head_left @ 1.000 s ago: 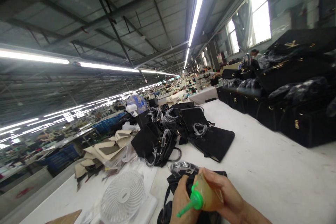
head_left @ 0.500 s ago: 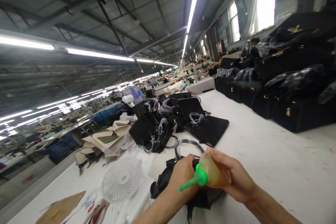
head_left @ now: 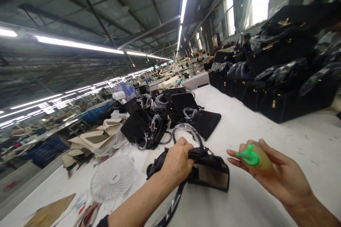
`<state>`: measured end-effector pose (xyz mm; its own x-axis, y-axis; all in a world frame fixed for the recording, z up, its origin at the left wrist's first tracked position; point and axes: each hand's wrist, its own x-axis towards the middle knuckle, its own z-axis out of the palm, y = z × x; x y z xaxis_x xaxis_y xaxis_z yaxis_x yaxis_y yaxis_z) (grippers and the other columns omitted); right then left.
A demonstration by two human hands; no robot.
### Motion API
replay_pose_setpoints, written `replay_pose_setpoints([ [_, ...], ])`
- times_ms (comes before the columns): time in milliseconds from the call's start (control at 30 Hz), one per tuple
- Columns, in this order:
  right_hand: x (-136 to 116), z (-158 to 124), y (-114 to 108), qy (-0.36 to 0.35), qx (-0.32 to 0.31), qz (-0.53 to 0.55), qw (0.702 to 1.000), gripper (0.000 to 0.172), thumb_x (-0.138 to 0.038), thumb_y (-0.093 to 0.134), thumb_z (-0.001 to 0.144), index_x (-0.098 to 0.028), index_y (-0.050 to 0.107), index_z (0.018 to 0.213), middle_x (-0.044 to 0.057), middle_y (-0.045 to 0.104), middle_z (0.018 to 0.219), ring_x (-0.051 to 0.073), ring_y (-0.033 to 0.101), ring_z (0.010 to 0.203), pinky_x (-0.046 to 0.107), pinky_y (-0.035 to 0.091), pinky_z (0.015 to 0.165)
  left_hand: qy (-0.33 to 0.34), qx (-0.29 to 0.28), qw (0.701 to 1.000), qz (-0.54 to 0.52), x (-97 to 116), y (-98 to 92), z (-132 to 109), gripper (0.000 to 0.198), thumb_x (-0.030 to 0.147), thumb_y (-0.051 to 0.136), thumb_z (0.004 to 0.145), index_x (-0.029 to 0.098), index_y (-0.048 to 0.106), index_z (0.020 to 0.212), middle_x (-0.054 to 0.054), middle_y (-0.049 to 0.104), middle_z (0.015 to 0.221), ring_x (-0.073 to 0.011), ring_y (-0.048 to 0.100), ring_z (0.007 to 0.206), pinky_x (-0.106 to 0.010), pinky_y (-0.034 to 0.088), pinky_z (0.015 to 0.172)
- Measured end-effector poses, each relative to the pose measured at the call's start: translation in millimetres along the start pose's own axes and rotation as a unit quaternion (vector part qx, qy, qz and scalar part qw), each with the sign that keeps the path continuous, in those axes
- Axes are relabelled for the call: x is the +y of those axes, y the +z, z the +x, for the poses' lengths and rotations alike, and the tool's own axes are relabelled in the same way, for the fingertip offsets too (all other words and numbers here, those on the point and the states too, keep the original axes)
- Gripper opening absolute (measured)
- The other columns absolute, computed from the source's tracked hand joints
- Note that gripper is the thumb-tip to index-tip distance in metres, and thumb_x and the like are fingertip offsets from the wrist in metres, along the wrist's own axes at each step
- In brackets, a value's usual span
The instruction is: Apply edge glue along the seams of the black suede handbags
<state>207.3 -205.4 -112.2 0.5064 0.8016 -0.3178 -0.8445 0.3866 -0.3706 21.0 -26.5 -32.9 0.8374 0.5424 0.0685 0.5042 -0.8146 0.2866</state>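
Note:
My left hand (head_left: 179, 161) is closed on the upper edge of a black handbag (head_left: 213, 179), which lies on the white table. One plastic-wrapped handle (head_left: 188, 127) arches up behind the hand; another strap (head_left: 174, 205) trails toward the front edge. Part of the bag is hidden under my left forearm. To the right, apart from the bag, my right hand (head_left: 282, 175) holds a squeeze bottle (head_left: 262, 165) with yellowish contents and a green nozzle cap. The nozzle points toward me and to the left.
A white fan (head_left: 113, 179) stands left of my left arm. Beyond lie more black bags (head_left: 149, 127) and beige cut pieces (head_left: 98, 136). Boxy black bags (head_left: 266, 88) are stacked along the right side. A brown board (head_left: 50, 212) lies at the lower left.
My right hand has moved right, away from the bag, with the bottle, whose nozzle has turned. The bag's open side and trailing strap now show. My left hand still grips the bag.

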Motion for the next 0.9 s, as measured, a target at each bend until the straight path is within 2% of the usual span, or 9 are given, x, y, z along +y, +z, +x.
replay_pose_setpoints([
  [100, 3, -3, 0, 0.006, 0.013, 0.013, 1.0, 0.021, -0.033, 0.084, 0.07, -0.021, 0.071, 0.082, 0.001, 0.073, 0.087, 0.035, 0.073, 0.095, 0.06, 0.062, 0.09, 0.045, -0.015, 0.999, -0.001, -3, -14.0, 6, 0.015, 0.007, 0.057, 0.079, 0.018, 0.066, 0.077, -0.002, 0.066, 0.092, -0.0162, 0.062, 0.086, -0.026, 0.042, 0.076],
  [267, -1, -8, -1, 0.02, 0.048, 0.005, 0.999, 0.02, -0.033, 0.081, 0.072, -0.022, 0.071, 0.085, 0.003, 0.071, 0.092, 0.028, 0.072, 0.083, 0.046, 0.068, 0.07, 0.053, -0.104, 0.993, -0.009, -1, -52.0, 27, 0.022, 0.008, 0.053, 0.079, 0.018, 0.071, 0.074, 0.003, 0.06, 0.065, -0.0124, 0.057, 0.067, -0.023, 0.037, 0.063],
  [367, -6, -15, -4, 0.018, 0.054, -0.01, 0.998, 0.028, -0.034, 0.086, 0.065, -0.022, 0.07, 0.085, 0.002, 0.07, 0.094, 0.029, 0.071, 0.086, 0.042, 0.067, 0.066, 0.084, -0.18, 0.979, -0.034, 3, -64.5, 47, 0.022, 0.008, 0.053, 0.077, 0.017, 0.073, 0.078, 0.003, 0.059, 0.066, -0.012, 0.056, 0.068, -0.021, 0.037, 0.061],
  [433, -10, -19, -9, 0.004, 0.061, -0.027, 0.998, 0.037, -0.035, 0.091, 0.059, -0.023, 0.07, 0.086, 0.001, 0.07, 0.095, 0.029, 0.071, 0.087, 0.042, 0.067, 0.066, 0.114, -0.26, 0.958, -0.045, 6, -61.1, 62, 0.022, 0.006, 0.054, 0.076, 0.015, 0.074, 0.082, 0.003, 0.063, 0.07, -0.0123, 0.058, 0.071, -0.02, 0.04, 0.062],
  [500, -13, -24, -15, -0.023, 0.064, -0.055, 0.996, 0.042, -0.038, 0.094, 0.055, -0.023, 0.071, 0.087, 0.001, 0.07, 0.095, 0.031, 0.071, 0.088, 0.037, 0.065, 0.058, 0.136, -0.322, 0.936, -0.041, 10, -47.8, 79, 0.021, 0.005, 0.058, 0.074, 0.015, 0.074, 0.083, 0.003, 0.066, 0.073, -0.0126, 0.06, 0.073, -0.02, 0.042, 0.064],
  [567, -17, -27, -24, -0.055, 0.068, -0.089, 0.992, 0.044, -0.041, 0.095, 0.055, -0.024, 0.071, 0.087, 0.002, 0.07, 0.093, 0.029, 0.07, 0.084, 0.03, 0.059, 0.046, 0.146, -0.348, 0.926, -0.03, 16, -27.5, 95, 0.017, 0.005, 0.063, 0.074, 0.015, 0.074, 0.081, 0.003, 0.068, 0.073, -0.0129, 0.061, 0.073, -0.02, 0.042, 0.064],
  [633, -20, -29, -37, -0.074, 0.085, -0.117, 0.987, 0.045, -0.043, 0.096, 0.053, -0.024, 0.072, 0.086, 0.002, 0.07, 0.089, 0.023, 0.067, 0.07, 0.025, 0.053, 0.039, 0.145, -0.348, 0.926, -0.02, 22, -4.0, 112, 0.011, 0.008, 0.068, 0.075, 0.016, 0.074, 0.079, 0.002, 0.069, 0.073, -0.0138, 0.062, 0.073, -0.021, 0.042, 0.063],
  [733, -25, -32, -60, -0.098, 0.108, -0.156, 0.977, 0.044, -0.044, 0.095, 0.053, -0.025, 0.074, 0.086, 0.001, 0.068, 0.081, 0.014, 0.055, 0.055, 0.023, 0.049, 0.038, 0.134, -0.347, 0.928, -0.009, 28, 33.3, 131, 0.012, 0.011, 0.073, 0.075, 0.016, 0.076, 0.085, 0.001, 0.072, 0.079, -0.0166, 0.065, 0.08, -0.023, 0.045, 0.066],
  [900, -28, -35, -96, -0.156, 0.104, -0.291, 0.938, 0.039, -0.056, 0.084, 0.068, -0.021, 0.072, 0.081, 0.004, 0.062, 0.074, 0.016, 0.05, 0.057, 0.023, 0.044, 0.037, 0.112, -0.353, 0.929, 0.006, 26, 94.0, 136, 0.008, 0.014, 0.073, 0.082, 0.013, 0.073, 0.09, -0.004, 0.073, 0.087, -0.0185, 0.067, 0.084, -0.031, 0.054, 0.079],
])
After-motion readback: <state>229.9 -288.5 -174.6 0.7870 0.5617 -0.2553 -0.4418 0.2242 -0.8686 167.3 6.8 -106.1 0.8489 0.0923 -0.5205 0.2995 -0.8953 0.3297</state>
